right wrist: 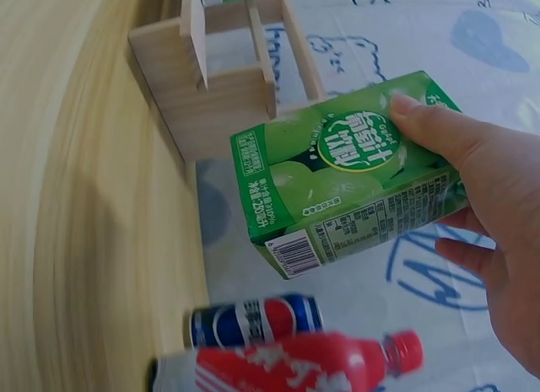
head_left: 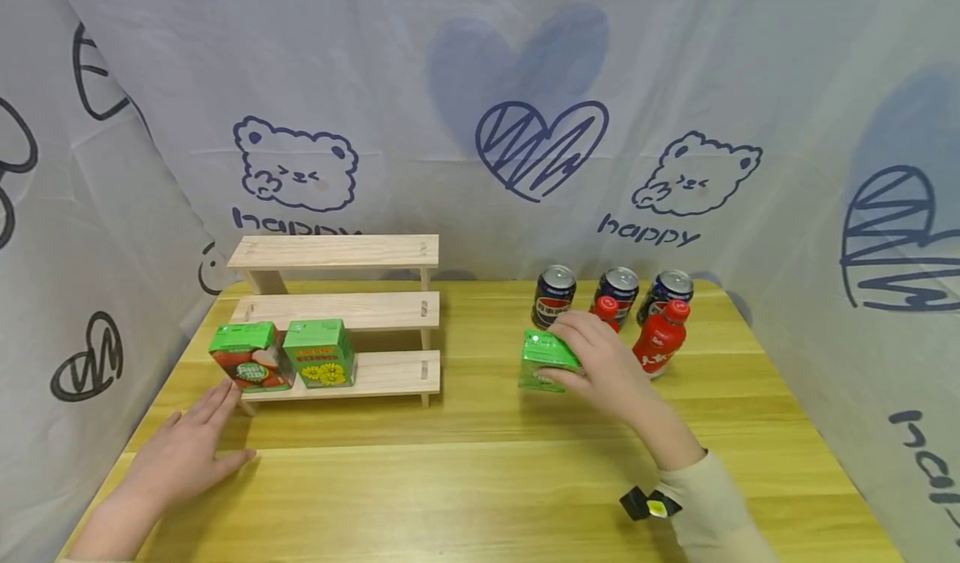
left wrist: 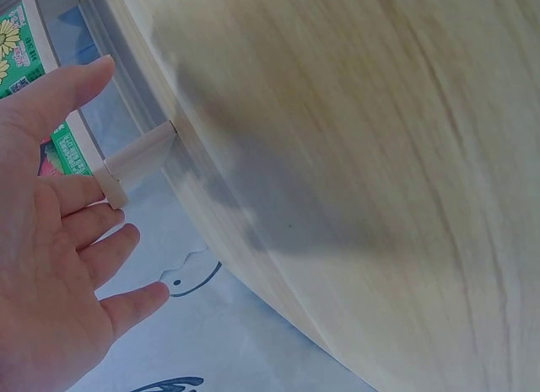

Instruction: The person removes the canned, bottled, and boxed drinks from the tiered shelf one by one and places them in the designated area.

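My right hand [head_left: 600, 367] holds a green grape juice carton [right wrist: 337, 160] between thumb and fingers, in front of the cans; the right wrist view shows it raised off the table. At the left, my left hand [head_left: 180, 450] has its fingers extended, with fingertips at the front left corner of the wooden shelf [head_left: 390, 373]; the left wrist view shows nothing in its palm. A red-and-green apple juice carton [head_left: 255, 367] and a green carton with yellow flowers [head_left: 322, 359] stand side by side on the lowest step.
Several things stand at the back right: dark blue cans [head_left: 555, 296] in a row, with red bottles [head_left: 663, 338] before them, one partly hidden by my right hand. A printed cloth [head_left: 420, 179] hangs behind the wooden table [head_left: 420, 496]. The upper steps [head_left: 337, 250] hold nothing.
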A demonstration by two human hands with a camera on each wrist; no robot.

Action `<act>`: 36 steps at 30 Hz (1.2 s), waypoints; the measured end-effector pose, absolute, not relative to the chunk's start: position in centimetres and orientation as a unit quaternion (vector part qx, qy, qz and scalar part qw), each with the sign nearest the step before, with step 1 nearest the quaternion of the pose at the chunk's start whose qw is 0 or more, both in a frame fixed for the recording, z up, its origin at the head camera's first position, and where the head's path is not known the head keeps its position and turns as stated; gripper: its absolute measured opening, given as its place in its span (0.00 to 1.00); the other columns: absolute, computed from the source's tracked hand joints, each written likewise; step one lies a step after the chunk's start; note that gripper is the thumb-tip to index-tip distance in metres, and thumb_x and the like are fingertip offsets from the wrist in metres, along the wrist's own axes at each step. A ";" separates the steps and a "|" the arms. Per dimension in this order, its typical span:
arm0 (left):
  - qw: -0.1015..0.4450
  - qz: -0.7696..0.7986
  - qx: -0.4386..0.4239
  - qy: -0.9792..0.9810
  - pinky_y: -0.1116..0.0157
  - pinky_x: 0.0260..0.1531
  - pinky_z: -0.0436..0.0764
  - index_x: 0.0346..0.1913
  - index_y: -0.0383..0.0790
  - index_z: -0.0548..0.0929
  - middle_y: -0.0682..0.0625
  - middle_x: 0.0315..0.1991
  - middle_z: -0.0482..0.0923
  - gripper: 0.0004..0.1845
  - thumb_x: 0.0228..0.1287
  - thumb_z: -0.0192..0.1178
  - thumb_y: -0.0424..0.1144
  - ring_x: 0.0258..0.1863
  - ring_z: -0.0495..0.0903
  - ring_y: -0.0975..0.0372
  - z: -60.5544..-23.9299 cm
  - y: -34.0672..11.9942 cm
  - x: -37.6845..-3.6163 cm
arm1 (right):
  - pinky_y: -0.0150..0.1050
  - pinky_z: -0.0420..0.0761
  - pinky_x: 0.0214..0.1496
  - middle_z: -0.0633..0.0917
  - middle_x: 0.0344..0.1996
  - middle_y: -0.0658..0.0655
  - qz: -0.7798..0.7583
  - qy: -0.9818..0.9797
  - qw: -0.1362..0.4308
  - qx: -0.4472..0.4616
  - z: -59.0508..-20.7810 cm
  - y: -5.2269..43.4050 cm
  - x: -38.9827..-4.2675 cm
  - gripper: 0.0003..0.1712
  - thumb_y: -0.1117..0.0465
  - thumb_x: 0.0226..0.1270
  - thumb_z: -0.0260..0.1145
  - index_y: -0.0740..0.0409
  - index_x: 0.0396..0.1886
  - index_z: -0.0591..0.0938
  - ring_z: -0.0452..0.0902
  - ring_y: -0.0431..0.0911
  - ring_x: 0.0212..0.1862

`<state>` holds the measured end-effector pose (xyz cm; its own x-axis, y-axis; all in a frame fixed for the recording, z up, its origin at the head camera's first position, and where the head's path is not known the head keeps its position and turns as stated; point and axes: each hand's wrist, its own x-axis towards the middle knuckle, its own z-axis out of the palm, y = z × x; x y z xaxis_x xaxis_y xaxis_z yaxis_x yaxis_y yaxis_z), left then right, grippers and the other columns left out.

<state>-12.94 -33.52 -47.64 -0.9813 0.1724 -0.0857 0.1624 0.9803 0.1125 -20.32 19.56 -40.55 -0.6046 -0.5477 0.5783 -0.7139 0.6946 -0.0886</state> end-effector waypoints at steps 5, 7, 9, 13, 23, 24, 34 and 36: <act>0.043 0.053 0.088 0.994 0.30 0.65 0.56 0.75 0.28 0.50 0.30 0.75 0.49 0.56 0.60 0.59 0.66 0.70 0.57 0.35 -47.7 -33.5 -12.9 | 0.52 0.78 0.61 0.82 0.50 0.59 0.158 -0.874 0.286 0.359 -40.9 21.3 -19.9 0.32 0.50 0.44 0.79 0.61 0.48 0.81 0.75 0.54 0.56; 0.040 0.052 0.089 0.994 0.30 0.65 0.56 0.75 0.28 0.50 0.30 0.75 0.49 0.56 0.59 0.59 0.66 0.70 0.57 0.35 -47.7 -33.5 -12.9 | 0.52 0.77 0.61 0.82 0.50 0.59 0.157 -0.873 0.293 0.356 -41.1 22.0 -19.8 0.34 0.51 0.42 0.80 0.62 0.48 0.81 0.76 0.54 0.56; 0.038 0.054 0.089 0.994 0.30 0.65 0.56 0.75 0.28 0.50 0.30 0.75 0.49 0.56 0.60 0.59 0.66 0.70 0.57 0.35 -47.7 -33.5 -12.9 | 0.52 0.77 0.61 0.82 0.50 0.60 0.156 -0.876 0.295 0.349 -41.2 22.6 -19.6 0.34 0.52 0.41 0.80 0.63 0.49 0.81 0.76 0.55 0.56; 0.040 0.055 0.087 0.994 0.30 0.65 0.56 0.76 0.29 0.50 0.30 0.75 0.49 0.56 0.59 0.59 0.66 0.71 0.57 0.36 -47.8 -33.5 -12.9 | 0.53 0.77 0.60 0.83 0.50 0.60 0.156 -0.884 0.284 0.337 -41.6 24.0 -19.0 0.34 0.53 0.41 0.80 0.63 0.49 0.81 0.76 0.55 0.55; 0.037 0.055 0.085 0.994 0.30 0.65 0.56 0.75 0.29 0.51 0.31 0.75 0.50 0.55 0.59 0.60 0.65 0.71 0.57 0.36 -47.8 -33.5 -12.8 | 0.47 0.73 0.58 0.81 0.48 0.58 0.136 -0.893 0.267 0.335 -42.1 27.2 -18.2 0.31 0.53 0.43 0.78 0.63 0.48 0.81 0.74 0.52 0.53; 0.037 0.055 0.085 0.994 0.30 0.65 0.56 0.75 0.29 0.51 0.30 0.75 0.50 0.55 0.59 0.60 0.65 0.71 0.57 0.36 -47.8 -33.5 -12.8 | 0.46 0.72 0.58 0.81 0.48 0.57 0.133 -0.895 0.266 0.332 -42.0 27.6 -18.1 0.31 0.54 0.43 0.78 0.64 0.47 0.81 0.74 0.52 0.53; 0.035 0.057 0.084 0.994 0.30 0.65 0.56 0.76 0.29 0.50 0.30 0.75 0.49 0.55 0.60 0.59 0.66 0.71 0.57 0.36 -47.8 -33.5 -12.7 | 0.48 0.74 0.57 0.81 0.48 0.59 0.109 -0.894 0.269 0.340 -41.9 30.3 -17.8 0.31 0.41 0.59 0.68 0.64 0.46 0.81 0.76 0.54 0.52; 0.035 0.055 0.085 0.994 0.30 0.65 0.56 0.76 0.29 0.50 0.31 0.75 0.49 0.55 0.60 0.59 0.66 0.71 0.57 0.36 -47.8 -33.5 -12.7 | 0.49 0.75 0.56 0.81 0.48 0.60 0.106 -0.894 0.274 0.338 -41.9 30.9 -17.7 0.34 0.36 0.63 0.62 0.65 0.46 0.81 0.76 0.54 0.51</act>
